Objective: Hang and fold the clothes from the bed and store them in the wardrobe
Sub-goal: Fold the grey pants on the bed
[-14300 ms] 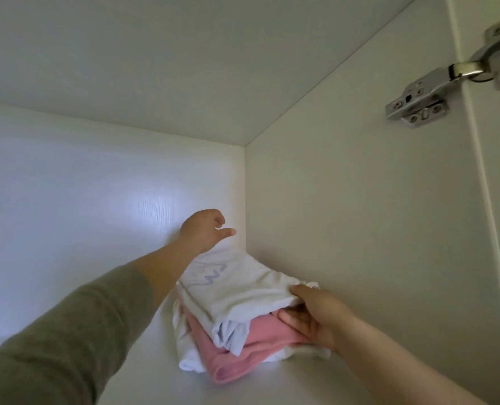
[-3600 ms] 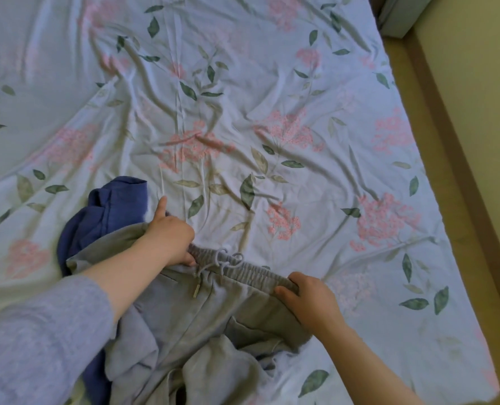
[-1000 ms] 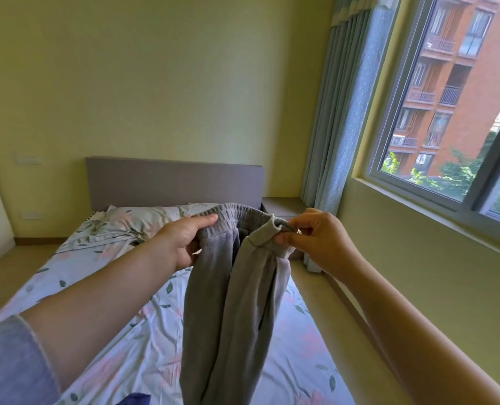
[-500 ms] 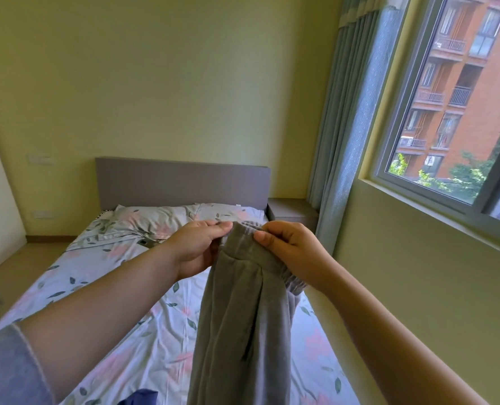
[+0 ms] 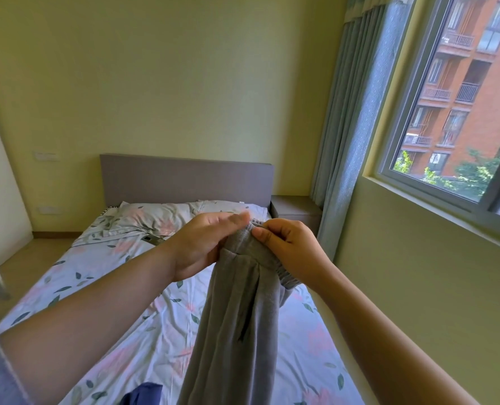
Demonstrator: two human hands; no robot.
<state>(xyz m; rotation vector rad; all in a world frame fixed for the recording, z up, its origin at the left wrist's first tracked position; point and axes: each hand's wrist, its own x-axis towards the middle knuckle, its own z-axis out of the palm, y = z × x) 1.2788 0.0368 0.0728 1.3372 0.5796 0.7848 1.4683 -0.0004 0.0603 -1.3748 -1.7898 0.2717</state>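
While the grey trousers (image 5: pixel 234 317) hang at six o'clock over the bed (image 5: pixel 102 287), the right hand (image 5: pixel 289 247) pinches the waistband (image 5: pixel 285 280); the left hand (image 5: pixel 196 244) lies flat-fingered against it. Folding stage; the next move calls for aligned legs.

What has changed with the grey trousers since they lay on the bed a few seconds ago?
The grey trousers were lifted off the bed and now hang in the air, their waistband brought together. The right hand pinches it; the left hand has straightened its fingers against it. The blue garment stays on the bed.
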